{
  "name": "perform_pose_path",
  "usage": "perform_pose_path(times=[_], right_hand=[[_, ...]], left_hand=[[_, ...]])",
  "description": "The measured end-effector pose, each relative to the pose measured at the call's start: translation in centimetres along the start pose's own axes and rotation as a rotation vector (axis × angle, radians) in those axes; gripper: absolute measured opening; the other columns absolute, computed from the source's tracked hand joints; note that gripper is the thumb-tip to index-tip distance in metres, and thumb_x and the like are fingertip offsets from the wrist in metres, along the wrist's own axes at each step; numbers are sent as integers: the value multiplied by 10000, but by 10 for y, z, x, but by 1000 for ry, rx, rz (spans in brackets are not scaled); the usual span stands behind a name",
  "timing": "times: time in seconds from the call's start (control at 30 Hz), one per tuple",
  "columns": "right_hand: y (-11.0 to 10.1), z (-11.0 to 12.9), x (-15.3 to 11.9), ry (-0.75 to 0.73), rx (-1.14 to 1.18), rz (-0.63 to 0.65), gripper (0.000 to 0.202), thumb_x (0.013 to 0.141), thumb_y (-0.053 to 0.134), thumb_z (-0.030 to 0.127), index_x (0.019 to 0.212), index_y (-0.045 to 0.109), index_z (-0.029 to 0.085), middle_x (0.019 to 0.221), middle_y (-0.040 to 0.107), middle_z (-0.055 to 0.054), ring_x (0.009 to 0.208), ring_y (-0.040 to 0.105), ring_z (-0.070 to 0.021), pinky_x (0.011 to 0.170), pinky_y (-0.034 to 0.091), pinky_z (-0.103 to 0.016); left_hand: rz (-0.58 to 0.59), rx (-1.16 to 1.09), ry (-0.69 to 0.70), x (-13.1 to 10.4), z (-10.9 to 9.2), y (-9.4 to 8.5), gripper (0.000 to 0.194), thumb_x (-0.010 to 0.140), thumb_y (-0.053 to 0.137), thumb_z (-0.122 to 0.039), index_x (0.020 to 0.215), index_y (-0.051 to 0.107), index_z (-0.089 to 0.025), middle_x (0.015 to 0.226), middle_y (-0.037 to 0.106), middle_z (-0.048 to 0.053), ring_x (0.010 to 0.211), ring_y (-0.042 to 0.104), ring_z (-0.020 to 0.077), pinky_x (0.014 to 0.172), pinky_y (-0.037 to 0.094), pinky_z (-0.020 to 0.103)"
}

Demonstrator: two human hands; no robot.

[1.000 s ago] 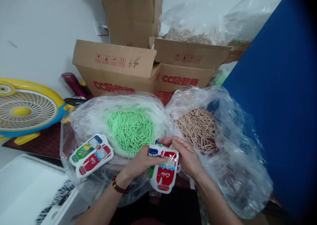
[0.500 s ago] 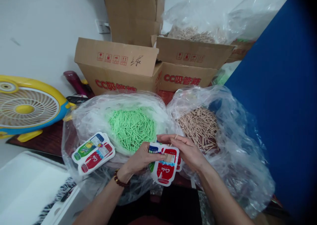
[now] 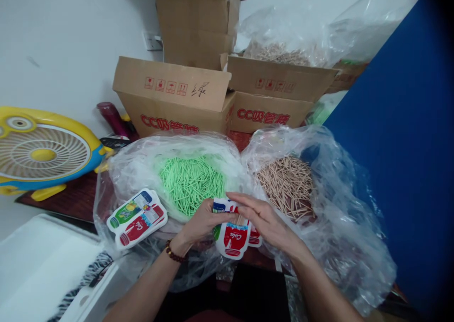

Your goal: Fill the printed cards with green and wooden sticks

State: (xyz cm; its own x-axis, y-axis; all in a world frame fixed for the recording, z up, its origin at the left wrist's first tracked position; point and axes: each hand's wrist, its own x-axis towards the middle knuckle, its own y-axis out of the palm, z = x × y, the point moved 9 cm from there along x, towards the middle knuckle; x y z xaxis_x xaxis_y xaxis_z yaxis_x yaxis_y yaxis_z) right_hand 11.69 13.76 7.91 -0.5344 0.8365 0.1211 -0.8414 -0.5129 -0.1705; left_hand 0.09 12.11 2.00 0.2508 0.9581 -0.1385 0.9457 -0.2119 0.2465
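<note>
Left hand (image 3: 198, 223) pinches the packet (image 3: 234, 241) with its thumb across the front, while the right hand (image 3: 267, 221) lies over the packet's upper right side, fingers close together; whether it pinches anything cannot be told. Sound handling would call for light thumb pressure, so that the thin sticks (image 3: 240, 220) at the packet's front stay aligned and unbroken. Beyond lie a green heap (image 3: 193, 185) and a brown heap (image 3: 286, 185), with boxes (image 3: 173, 97) behind.

Yellow fan (image 3: 43, 155) near maroon bottle (image 3: 112, 118), wall socket (image 3: 152, 42) above
</note>
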Motion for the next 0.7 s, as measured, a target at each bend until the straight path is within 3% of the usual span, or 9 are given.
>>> perform_pose_path(times=[0.13, 0.23, 0.33, 0.47, 0.7], right_hand=[[-9, -25, -5, 128, 201, -100, 302, 805, 656, 341, 1090, 659, 244, 1059, 698, -28, 981, 638, -187, 881, 485, -329], [14, -52, -14, 271, 395, -50, 335, 683, 767, 303, 992, 675, 214, 897, 723, -4, 754, 663, -158, 708, 518, -285], [23, -69, -22, 323, 521, -146, 322, 656, 782, 297, 947, 687, 200, 866, 730, -8, 708, 660, -151, 689, 518, -284], [20, -75, -24, 334, 518, -228, 320, 611, 806, 285, 898, 701, 188, 808, 733, -10, 651, 649, -143, 644, 512, -269], [17, -71, -23, 281, 502, -242, 294, 630, 795, 320, 878, 706, 190, 768, 725, -3, 632, 638, -140, 628, 506, -266]], left_hand=[[-8, -36, 22, -2, -3, -1, 212, 696, 757, -267, 832, 725, -106, 735, 709, 34, 650, 604, 146, 665, 469, 254], [-24, -27, 47, -2, -6, -2, 191, 708, 749, -268, 809, 724, -108, 736, 708, 35, 674, 603, 144, 671, 464, 243], [-99, -50, 44, 0, -2, -9, 180, 693, 760, -270, 771, 696, -121, 707, 685, 9, 641, 578, 123, 636, 454, 222], [-187, -126, 30, -1, 5, -15, 213, 667, 780, -269, 769, 640, -144, 688, 648, -27, 609, 549, 102, 612, 443, 207], [-189, -166, 42, -5, -2, -10, 234, 686, 766, -269, 824, 615, -154, 694, 624, -35, 628, 561, 105, 618, 452, 208]])
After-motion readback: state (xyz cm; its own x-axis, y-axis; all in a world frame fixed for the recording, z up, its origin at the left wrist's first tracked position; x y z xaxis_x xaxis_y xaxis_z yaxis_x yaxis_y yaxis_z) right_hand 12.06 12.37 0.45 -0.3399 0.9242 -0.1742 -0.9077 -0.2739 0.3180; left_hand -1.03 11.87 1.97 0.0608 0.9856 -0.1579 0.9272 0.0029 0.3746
